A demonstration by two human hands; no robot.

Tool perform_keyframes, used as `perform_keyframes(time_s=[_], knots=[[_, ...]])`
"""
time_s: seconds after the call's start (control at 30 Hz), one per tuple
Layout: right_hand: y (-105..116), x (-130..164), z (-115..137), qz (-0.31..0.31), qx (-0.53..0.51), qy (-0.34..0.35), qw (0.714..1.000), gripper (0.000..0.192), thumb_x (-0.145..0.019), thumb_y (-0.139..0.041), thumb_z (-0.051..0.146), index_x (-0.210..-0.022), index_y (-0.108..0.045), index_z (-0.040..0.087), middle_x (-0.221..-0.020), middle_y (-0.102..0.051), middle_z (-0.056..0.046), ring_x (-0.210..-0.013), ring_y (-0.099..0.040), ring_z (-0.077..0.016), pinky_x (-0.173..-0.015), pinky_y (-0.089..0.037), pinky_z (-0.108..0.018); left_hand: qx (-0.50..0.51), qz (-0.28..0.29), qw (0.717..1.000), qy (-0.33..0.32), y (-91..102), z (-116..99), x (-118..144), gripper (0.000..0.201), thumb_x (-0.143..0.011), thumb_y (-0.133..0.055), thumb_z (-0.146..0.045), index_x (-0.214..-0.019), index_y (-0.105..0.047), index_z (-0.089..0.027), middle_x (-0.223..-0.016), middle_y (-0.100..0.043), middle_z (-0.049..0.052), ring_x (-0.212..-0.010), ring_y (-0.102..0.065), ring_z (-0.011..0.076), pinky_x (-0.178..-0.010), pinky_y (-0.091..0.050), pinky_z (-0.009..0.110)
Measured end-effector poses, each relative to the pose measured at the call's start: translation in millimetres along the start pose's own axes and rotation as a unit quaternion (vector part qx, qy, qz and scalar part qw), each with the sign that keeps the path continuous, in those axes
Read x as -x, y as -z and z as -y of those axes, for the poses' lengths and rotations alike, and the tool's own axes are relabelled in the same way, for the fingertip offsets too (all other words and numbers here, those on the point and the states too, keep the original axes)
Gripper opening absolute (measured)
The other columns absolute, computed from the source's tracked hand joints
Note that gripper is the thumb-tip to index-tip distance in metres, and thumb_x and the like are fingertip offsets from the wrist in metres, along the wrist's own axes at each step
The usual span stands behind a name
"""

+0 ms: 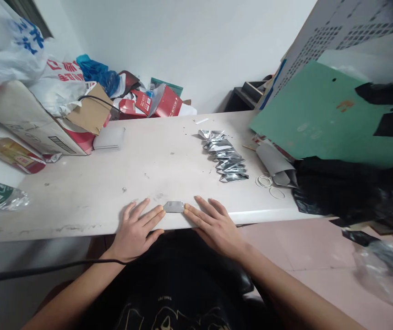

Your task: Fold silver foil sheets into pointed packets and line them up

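Note:
A small folded piece of silver foil [175, 206] lies flat near the front edge of the white table [141, 165]. My left hand [135, 231] rests on the table with its fingers spread, its index fingertip pressing the foil's left end. On the other side, my right hand [215, 225] lies flat too, fingers apart, with a fingertip on the right end. Neither hand grips anything. Beyond my right hand, several folded silver foil pieces [229, 161] form an overlapping row running away from me.
White rubber bands [264, 182] and a rolled grey sheet [276, 162] lie right of the row, beside a black plastic bag [334, 190] and a green board [316, 110]. At left are a cardboard box [35, 121], a plastic bottle [0, 193] and a black cable [52, 267].

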State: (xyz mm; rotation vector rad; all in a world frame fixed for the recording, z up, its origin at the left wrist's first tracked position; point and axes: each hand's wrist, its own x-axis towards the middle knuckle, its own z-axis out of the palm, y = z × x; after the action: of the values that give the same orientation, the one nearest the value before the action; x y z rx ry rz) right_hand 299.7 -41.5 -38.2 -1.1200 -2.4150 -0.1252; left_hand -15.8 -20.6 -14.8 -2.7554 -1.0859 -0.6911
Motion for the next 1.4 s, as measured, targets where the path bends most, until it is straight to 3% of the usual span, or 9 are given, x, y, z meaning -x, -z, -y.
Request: perform_keyframes(time_s=[0.17,0.33,0.53,0.67,0.8,0.93,1.03,1.13,1.4], knots=[[-11,3,1,-0.111,-0.065,0.017,0.992,0.074,-0.104,-0.07,0.016,-0.168,-0.04,0.039,-0.142,-0.074,0.005,-0.145,-0.061,-0.0283,-0.111,-0.047,-0.05,0.046,-0.053,0.997,-0.026,1.0,-10,-6,0.032,-0.103,-0.071,-0.02,-0.135,-0.074,-0.023,-0.12,-0.083,0.004,-0.121,-0.069,0.0276,-0.107,-0.05,0.047],[-6,3,1,-0.091,-0.096,0.043,0.99,0.058,-0.106,-0.067,0.016,-0.156,-0.057,0.042,-0.137,-0.077,0.007,-0.14,-0.065,-0.0262,-0.116,-0.043,-0.053,0.059,-0.064,0.995,-0.057,2.7,-20,-15,0.026,-0.103,-0.07,-0.014,-0.129,-0.072,-0.019,-0.1,-0.08,0.002,-0.098,-0.068,0.022,-0.093,-0.054,0.041],[3,-9,-4,-0.09,-0.231,0.011,0.969,0.055,-0.104,-0.068,0.014,-0.152,-0.062,0.041,-0.121,-0.083,0.002,-0.128,-0.072,-0.025,-0.108,-0.051,-0.051,0.096,-0.063,0.991,-0.066,9.0,-6,-27,0.027,-0.105,-0.065,-0.01,-0.13,-0.07,-0.02,-0.101,-0.077,0.003,-0.097,-0.069,0.0204,-0.088,-0.06,0.038],[3,-28,-10,-0.083,-0.358,-0.132,0.921,0.04,-0.105,-0.069,0.025,-0.143,-0.07,0.036,-0.114,-0.084,-0.004,-0.101,-0.079,-0.0233,-0.095,-0.061,-0.046,0.181,-0.07,0.981,-0.027,7.3,8,-43,0.034,-0.108,-0.062,-0.012,-0.139,-0.067,-0.024,-0.108,-0.076,0.005,-0.1,-0.071,0.0191,-0.089,-0.064,0.036],[-3,-53,-17,-0.073,-0.49,-0.315,0.81,0.037,-0.093,-0.082,0.051,-0.121,-0.08,0.027,-0.101,-0.085,-0.007,-0.095,-0.081,-0.027,-0.089,-0.065,-0.045,0.291,-0.093,0.946,0.111,-5.3,24,-61,0.033,-0.108,-0.064,-0.02,-0.14,-0.067,-0.026,-0.105,-0.078,0.003,-0.094,-0.075,0.0167,-0.088,-0.066,0.034],[-8,-70,-22,-0.091,-0.548,-0.36,0.75,0.037,-0.085,-0.087,0.057,-0.1,-0.082,0.024,-0.085,-0.082,-0.005,-0.081,-0.079,-0.0239,-0.078,-0.065,-0.04,0.397,-0.068,0.893,0.202,-17.2,39,-72,0.022,-0.102,-0.072,-0.027,-0.123,-0.077,-0.024,-0.1,-0.08,0.004,-0.087,-0.077,0.0173,-0.076,-0.066,0.03],[-8,-73,-23,-0.092,-0.54,-0.358,0.756,0.029,-0.087,-0.086,0.052,-0.098,-0.083,0.025,-0.079,-0.081,-0.004,-0.07,-0.076,-0.022,-0.069,-0.063,-0.037,0.426,-0.054,0.881,0.198,-20.5,45,-76,0.009,-0.1,-0.073,-0.027,-0.1,-0.081,-0.023,-0.093,-0.08,0.004,-0.079,-0.075,0.0158,-0.067,-0.063,0.026],[-8,-71,-23,-0.095,-0.507,-0.344,0.784,0.018,-0.091,-0.082,0.044,-0.098,-0.085,0.028,-0.087,-0.084,-0.004,-0.078,-0.079,-0.0237,-0.074,-0.064,-0.038,0.412,-0.061,0.891,0.182,-20.0,46,-78,0.006,-0.098,-0.074,-0.023,-0.101,-0.079,-0.022,-0.093,-0.079,0.004,-0.077,-0.074,0.015,-0.065,-0.062,0.025],[-2,-61,-34,-0.118,-0.327,-0.135,0.928,0.017,-0.103,-0.068,0.018,-0.106,-0.08,0.031,-0.112,-0.085,-0.002,-0.113,-0.078,-0.025,-0.1,-0.055,-0.047,0.234,-0.139,0.961,-0.036,-10.7,43,-75,0.022,-0.102,-0.068,-0.006,-0.117,-0.074,-0.02,-0.101,-0.081,0.004,-0.094,-0.076,0.018,-0.084,-0.068,0.033]])
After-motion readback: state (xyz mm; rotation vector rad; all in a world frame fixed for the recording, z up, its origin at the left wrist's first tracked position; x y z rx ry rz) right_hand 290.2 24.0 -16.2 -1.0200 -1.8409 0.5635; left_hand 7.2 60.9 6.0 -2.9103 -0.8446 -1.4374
